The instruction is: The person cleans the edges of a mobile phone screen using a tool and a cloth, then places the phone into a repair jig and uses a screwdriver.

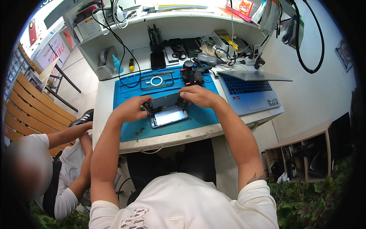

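Observation:
An opened smartphone lies on the blue work mat point(198, 118): its silver body point(169, 115) rests flat, and its dark screen panel point(164, 102) is tilted up behind it. My left hand point(131, 108) grips the left end of the screen panel. My right hand point(198, 95) holds the panel's right end, fingertips at its top corner. Both hands keep the panel raised over the body.
A phone back cover with a white ring point(156, 81) lies farther up the mat, beside a black clamp tool point(192, 72). An open laptop point(249, 89) sits at right. Tools, cables and phones crowd the back shelf. Another person point(61, 168) sits low at left near a wooden bench point(26, 110).

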Demonstrator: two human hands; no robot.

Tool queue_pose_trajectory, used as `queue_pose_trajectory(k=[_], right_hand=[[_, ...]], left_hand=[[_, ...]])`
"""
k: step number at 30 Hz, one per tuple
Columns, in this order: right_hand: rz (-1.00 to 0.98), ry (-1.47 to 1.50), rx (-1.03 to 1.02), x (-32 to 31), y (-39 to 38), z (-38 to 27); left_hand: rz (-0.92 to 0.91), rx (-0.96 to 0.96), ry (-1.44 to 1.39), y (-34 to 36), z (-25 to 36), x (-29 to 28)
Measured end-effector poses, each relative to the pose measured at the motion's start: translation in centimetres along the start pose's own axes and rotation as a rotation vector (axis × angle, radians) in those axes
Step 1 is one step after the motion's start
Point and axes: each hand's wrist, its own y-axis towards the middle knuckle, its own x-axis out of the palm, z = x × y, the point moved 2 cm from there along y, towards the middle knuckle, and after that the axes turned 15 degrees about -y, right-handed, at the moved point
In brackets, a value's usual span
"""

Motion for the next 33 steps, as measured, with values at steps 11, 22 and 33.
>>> queue_pose_trajectory(k=[11,22,33], right_hand=[[0.186,0.007,-0.158,1.6,-1.1,3.5],[0.313,0.186,-0.145,3.5,-0.9,3.6],[0.326,0.203,-0.128,3.8,-1.1,4.2]], left_hand=[[0.078,0.027,-0.039,-0.4,-0.8,0.5],[0.110,0.061,-0.097,-1.0,-1.1,0.7],[0.276,0.118,0.065,-6.0,-0.5,2.6]])
